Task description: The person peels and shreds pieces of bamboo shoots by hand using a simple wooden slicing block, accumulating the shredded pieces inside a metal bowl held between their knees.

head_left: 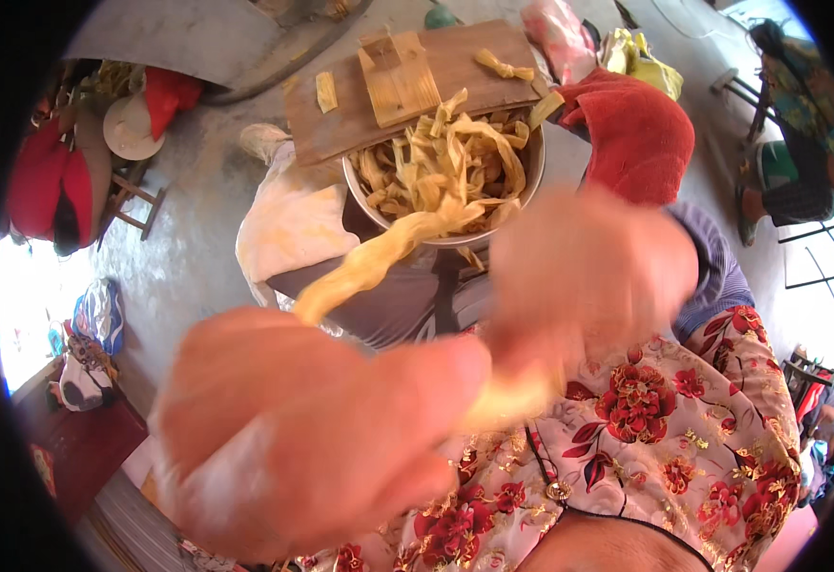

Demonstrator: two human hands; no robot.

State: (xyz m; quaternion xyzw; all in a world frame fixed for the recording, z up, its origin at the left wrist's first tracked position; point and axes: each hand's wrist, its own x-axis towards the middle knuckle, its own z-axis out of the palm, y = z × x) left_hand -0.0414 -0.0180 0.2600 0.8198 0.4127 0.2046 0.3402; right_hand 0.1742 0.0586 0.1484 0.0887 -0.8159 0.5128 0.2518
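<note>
A long, limp yellow strip (364,272) of some fibrous plant food runs from the bowl up to my left hand (283,429), which is closed around it. Its blurred other end (512,400) comes out between my hands. My right hand (593,262) is smeared by motion, but its fingers look curled in and meet that end. Just beyond my hands stands a round metal bowl (541,162), heaped with similar yellow strips (455,157). What exact kind of food they are, I cannot tell.
A wooden board (317,133) lies behind the bowl, with a flat yellow piece (398,76) and smaller bits on it. White cloth (293,229) and red cloth (631,133) flank the bowl. Floral fabric (665,458) covers my lap. Another person (808,114) sits at right; a wooden stool (135,205) stands left.
</note>
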